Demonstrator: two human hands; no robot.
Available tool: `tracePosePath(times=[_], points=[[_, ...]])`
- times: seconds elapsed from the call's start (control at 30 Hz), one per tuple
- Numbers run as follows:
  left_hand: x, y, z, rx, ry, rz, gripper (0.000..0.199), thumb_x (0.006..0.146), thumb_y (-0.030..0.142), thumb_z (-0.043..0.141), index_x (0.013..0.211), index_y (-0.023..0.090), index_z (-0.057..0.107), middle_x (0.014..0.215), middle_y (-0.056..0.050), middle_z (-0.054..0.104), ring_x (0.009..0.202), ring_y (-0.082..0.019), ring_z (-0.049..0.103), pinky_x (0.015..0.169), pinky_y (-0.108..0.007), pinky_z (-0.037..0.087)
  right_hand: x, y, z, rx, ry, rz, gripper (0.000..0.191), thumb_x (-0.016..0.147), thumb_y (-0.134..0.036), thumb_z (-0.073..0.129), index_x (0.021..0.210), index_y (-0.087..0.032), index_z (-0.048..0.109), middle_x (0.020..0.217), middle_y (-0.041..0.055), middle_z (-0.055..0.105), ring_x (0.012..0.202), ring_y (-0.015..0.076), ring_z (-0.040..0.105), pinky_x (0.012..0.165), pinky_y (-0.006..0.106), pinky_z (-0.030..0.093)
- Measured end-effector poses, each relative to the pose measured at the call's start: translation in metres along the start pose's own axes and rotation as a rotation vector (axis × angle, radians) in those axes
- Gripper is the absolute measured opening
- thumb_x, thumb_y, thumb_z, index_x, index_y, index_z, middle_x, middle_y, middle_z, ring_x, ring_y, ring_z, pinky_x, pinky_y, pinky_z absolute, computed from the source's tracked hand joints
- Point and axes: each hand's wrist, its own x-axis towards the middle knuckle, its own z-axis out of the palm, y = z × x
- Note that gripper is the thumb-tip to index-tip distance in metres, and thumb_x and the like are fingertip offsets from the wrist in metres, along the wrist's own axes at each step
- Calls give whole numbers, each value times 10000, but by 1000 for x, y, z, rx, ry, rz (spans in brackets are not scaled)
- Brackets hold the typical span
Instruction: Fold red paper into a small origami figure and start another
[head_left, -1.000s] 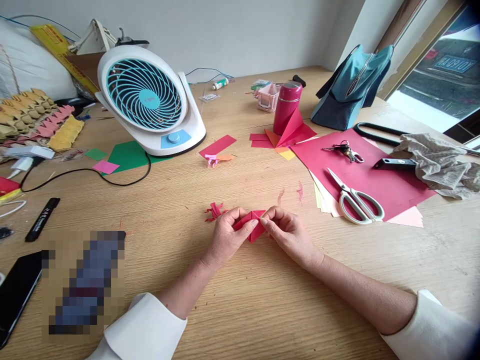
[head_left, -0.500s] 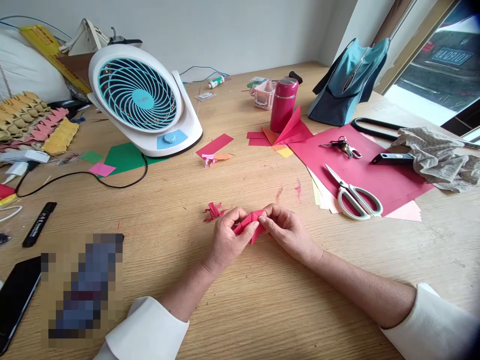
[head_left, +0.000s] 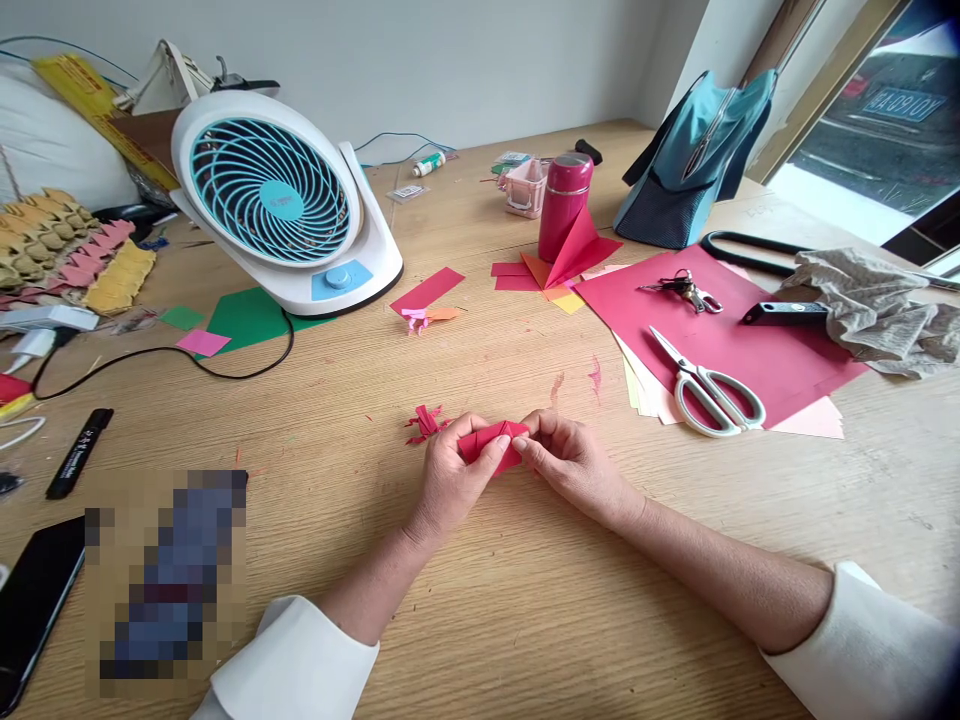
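Between my two hands is a small piece of folded red paper (head_left: 491,441), creased into a peak near its right end. My left hand (head_left: 459,470) pinches it, thumb across the front and fingers behind. With thumb and fingertips, my right hand (head_left: 564,452) grips the paper's right end. Just beyond my left hand, a small red folded-paper figure (head_left: 426,424) with thin legs lies on the wooden table (head_left: 450,610). Farther back sits a pink and orange paper figure (head_left: 429,318) beside a red paper strip (head_left: 427,290).
White scissors (head_left: 709,390) and keys (head_left: 686,290) rest on a large red sheet (head_left: 637,300) at right. A fan (head_left: 277,200) stands at back left, a red flask (head_left: 564,205) and blue bag (head_left: 679,180) at back right. A black marker (head_left: 79,453) and phone (head_left: 37,610) lie at left.
The red paper has turned in my fingers; it now looks wider and flatter, and its lower point has lifted. Both hands stay nearly in place.
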Motion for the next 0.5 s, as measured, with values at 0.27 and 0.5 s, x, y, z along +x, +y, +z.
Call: tracePosePath(times=[0.27,0.5], points=[[3,-2,-3,-109,-25,-98,245,805,337,668,655,165,580,591,42,457,572,-93,397,548,-218,332,0,-3,1,0,1,12,389,825,-556,691,838,-184,578,688,-24,514,616,115,432,571,261,343],[3,-5,-2,-10,-50,-5,249,818,321,656,654,175,536,583,48,465,561,-90,417,561,-223,340,1,-1,1,33,36,-5,380,800,-534,726,745,-198,557,623,-38,486,576,109,391,544,260,315]])
